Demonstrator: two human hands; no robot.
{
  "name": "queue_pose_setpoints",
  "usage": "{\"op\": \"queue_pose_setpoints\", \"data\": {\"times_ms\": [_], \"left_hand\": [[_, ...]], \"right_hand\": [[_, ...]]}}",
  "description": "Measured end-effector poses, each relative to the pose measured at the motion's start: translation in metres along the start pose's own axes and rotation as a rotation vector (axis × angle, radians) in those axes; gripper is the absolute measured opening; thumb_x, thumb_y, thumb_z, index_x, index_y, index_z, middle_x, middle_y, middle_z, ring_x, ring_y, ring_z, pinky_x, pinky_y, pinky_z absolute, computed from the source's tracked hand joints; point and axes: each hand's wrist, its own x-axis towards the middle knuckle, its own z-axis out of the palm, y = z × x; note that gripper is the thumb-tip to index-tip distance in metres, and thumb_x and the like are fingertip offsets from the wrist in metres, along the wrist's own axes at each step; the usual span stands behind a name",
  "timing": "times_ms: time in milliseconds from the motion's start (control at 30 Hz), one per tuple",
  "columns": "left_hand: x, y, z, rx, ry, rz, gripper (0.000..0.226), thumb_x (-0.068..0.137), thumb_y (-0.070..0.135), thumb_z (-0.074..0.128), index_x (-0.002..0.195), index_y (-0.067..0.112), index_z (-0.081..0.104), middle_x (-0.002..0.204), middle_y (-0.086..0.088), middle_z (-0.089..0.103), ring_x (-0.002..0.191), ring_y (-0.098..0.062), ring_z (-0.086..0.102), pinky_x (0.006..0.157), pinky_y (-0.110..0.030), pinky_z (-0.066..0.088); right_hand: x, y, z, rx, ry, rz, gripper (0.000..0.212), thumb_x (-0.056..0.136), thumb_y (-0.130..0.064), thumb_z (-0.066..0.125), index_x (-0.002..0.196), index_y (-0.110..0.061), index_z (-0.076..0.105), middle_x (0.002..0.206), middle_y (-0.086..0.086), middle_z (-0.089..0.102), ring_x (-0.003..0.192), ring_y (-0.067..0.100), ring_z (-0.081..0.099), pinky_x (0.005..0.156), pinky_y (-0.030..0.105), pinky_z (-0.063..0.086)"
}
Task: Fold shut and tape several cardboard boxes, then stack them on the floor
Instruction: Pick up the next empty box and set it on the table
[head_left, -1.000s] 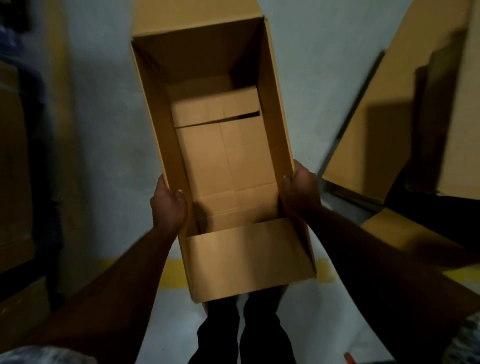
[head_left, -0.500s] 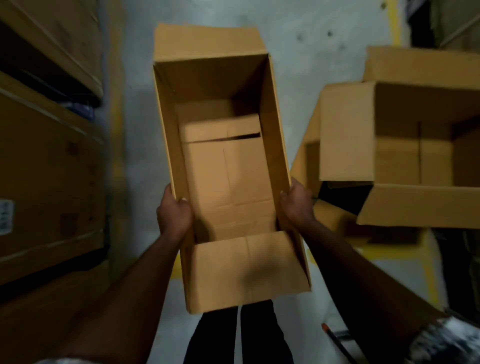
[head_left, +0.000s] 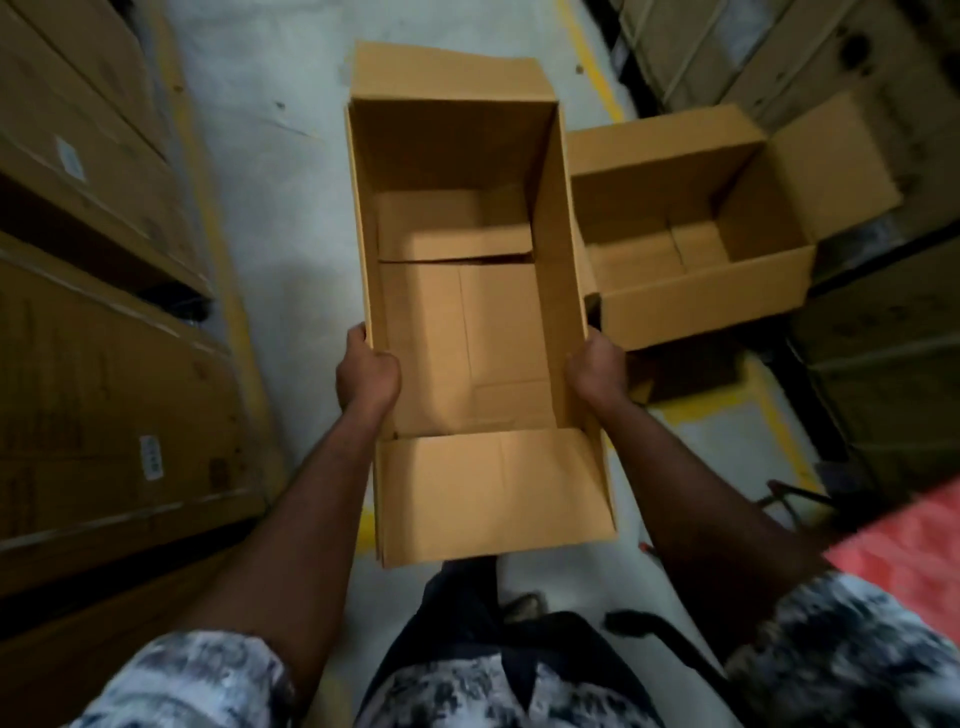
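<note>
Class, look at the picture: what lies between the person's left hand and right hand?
In the head view, only the open brown cardboard box spans the gap: the left hand grips its left wall, the right hand its right wall.

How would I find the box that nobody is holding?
Look at the grey floor running between tall stacked cartons. Right of the long box that is being held sits a second open box. Only this one is untouched, its flaps spread outward.
</note>
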Motion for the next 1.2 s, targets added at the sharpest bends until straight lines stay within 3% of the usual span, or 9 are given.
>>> {"op": "queue_pose_setpoints", "data": {"times_ms": [233,367,567,767,933,1000,1133,1200], "left_hand": [[-0.078,0.048,0.013,0.088,-0.084,0.202,0.045,0.099,0.013,0.047,0.144,0.019,0.046,0.132,-0.014,0.062,0.113,-0.037,0.061,0.096,-0.050,0.054],[-0.136,0.075,0.015,0.147,-0.167,0.319,0.043,0.097,0.018,0.048,0.140,0.017,0.047,0.128,-0.015,0.063,0.110,-0.037,0.062,0.096,-0.051,0.054],[-0.216,0.119,0.027,0.223,-0.292,0.485,0.048,0.097,0.020,0.048,0.143,0.010,0.041,0.136,-0.021,0.057,0.120,-0.041,0.057,0.101,-0.048,0.049],[-0.302,0.151,0.068,0.231,-0.450,0.662,0.048,0.097,0.023,0.053,0.142,0.010,0.042,0.136,-0.020,0.056,0.120,-0.041,0.056,0.100,-0.050,0.049],[-0.363,0.168,0.116,0.243,-0.598,0.820,0.049,0.097,0.017,0.056,0.145,0.013,0.047,0.134,-0.012,0.060,0.121,-0.035,0.057,0.092,-0.040,0.045],[-0.382,0.174,0.137,0.269,-0.670,0.842,0.048,0.098,0.014,0.056,0.145,0.013,0.048,0.133,-0.013,0.060,0.120,-0.036,0.058,0.093,-0.040,0.046],[-0.410,0.186,0.180,0.320,-0.799,0.861,0.042,0.098,0.012,0.057,0.140,0.007,0.052,0.131,-0.019,0.061,0.117,-0.038,0.060,0.090,-0.037,0.049],[-0.420,0.188,0.197,0.358,-0.854,0.864,0.040,0.098,0.014,0.056,0.138,0.008,0.054,0.128,-0.018,0.063,0.115,-0.038,0.061,0.096,-0.042,0.052]], "right_hand": [[-0.061,0.063,-0.074,0.110,0.128,0.110,0.034,0.097,-0.008,0.056,0.131,-0.008,0.060,0.128,0.017,0.063,0.118,0.034,0.060,0.090,0.034,0.049],[-0.110,0.105,-0.119,0.159,0.182,0.151,0.037,0.096,-0.007,0.058,0.133,-0.009,0.060,0.129,0.015,0.063,0.119,0.032,0.060,0.083,0.027,0.043],[-0.172,0.159,-0.184,0.216,0.294,0.201,0.037,0.090,-0.008,0.059,0.127,-0.007,0.063,0.127,0.018,0.064,0.116,0.035,0.062,0.087,0.034,0.051],[-0.224,0.227,-0.242,0.234,0.478,0.336,0.035,0.092,-0.009,0.059,0.127,-0.004,0.062,0.125,0.019,0.065,0.113,0.036,0.063,0.078,0.029,0.046],[-0.257,0.281,-0.268,0.303,0.584,0.493,0.034,0.093,-0.009,0.058,0.126,-0.004,0.062,0.124,0.019,0.065,0.112,0.036,0.063,0.078,0.030,0.048],[-0.267,0.302,-0.274,0.335,0.612,0.542,0.032,0.092,-0.009,0.058,0.123,-0.005,0.063,0.121,0.018,0.067,0.109,0.036,0.065,0.080,0.033,0.053],[-0.285,0.340,-0.283,0.385,0.661,0.639,0.030,0.092,-0.008,0.058,0.121,-0.003,0.063,0.117,0.019,0.067,0.104,0.036,0.066,0.074,0.035,0.052],[-0.292,0.358,-0.286,0.397,0.675,0.689,0.030,0.091,-0.009,0.058,0.121,-0.003,0.063,0.118,0.020,0.068,0.105,0.036,0.066,0.074,0.033,0.051]]}}
